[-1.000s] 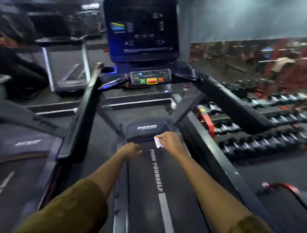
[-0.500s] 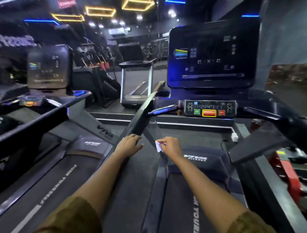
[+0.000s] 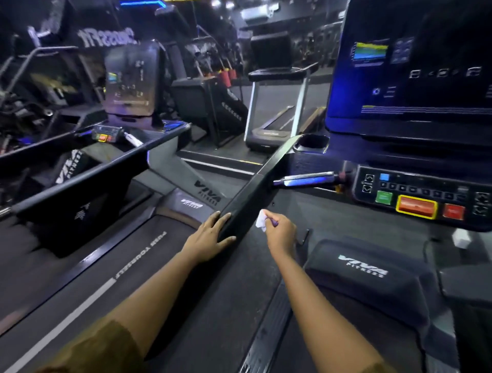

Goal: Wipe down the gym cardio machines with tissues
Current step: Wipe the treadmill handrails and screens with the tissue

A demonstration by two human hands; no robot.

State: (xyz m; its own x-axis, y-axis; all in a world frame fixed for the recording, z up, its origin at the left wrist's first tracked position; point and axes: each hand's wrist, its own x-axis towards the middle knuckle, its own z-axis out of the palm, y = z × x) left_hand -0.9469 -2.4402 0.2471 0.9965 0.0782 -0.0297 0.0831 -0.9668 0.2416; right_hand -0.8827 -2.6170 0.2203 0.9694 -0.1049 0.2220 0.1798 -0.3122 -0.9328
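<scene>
The room is dim, lit by a blue neon strip [image 3: 142,3] and small bright ceiling lights [image 3: 215,2]. White lettering [image 3: 106,37] runs across the dark left wall. The floor [image 3: 271,95] is dark grey, crossed by a pale-edged step [image 3: 221,166]. At the back stand red cylinders [image 3: 226,76], possibly punch bags, near a far treadmill [image 3: 269,131] with silver uprights.
</scene>
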